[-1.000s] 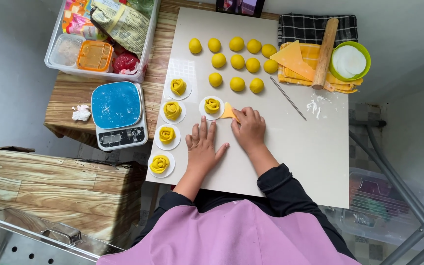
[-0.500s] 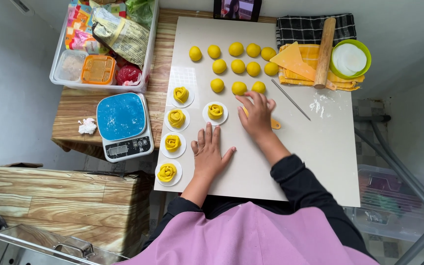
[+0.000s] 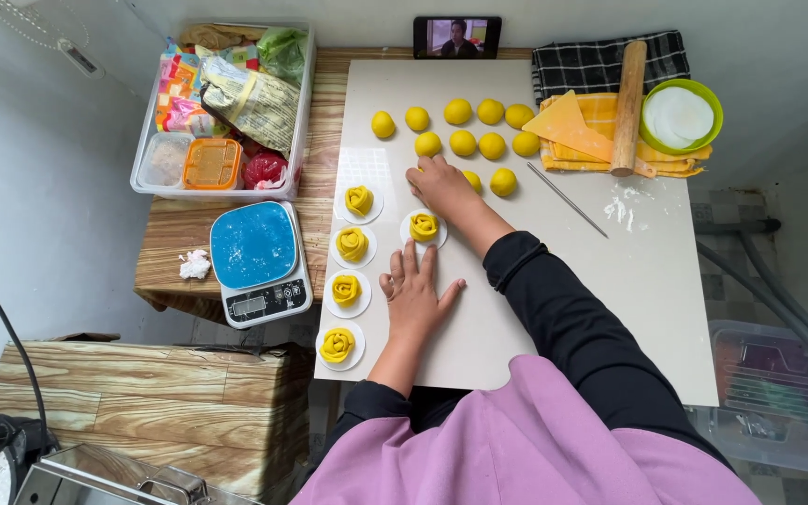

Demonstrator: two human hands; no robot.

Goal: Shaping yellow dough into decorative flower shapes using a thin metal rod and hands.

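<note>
Right hand (image 3: 441,184) moved up from dough rose (image 3: 424,226) to dough balls (image 3: 471,180) — fingers curled over one, grip unclear. Left hand (image 3: 415,295) stayed flat on desk (image 3: 647,281), fingers spread — empty.

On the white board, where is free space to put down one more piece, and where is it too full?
The white board is bare at its right half, below the metal rod and right of the right arm. The near edge beside the left hand is also free. It is crowded around the dough balls and the rose-shaped pieces along the left edge.
</note>
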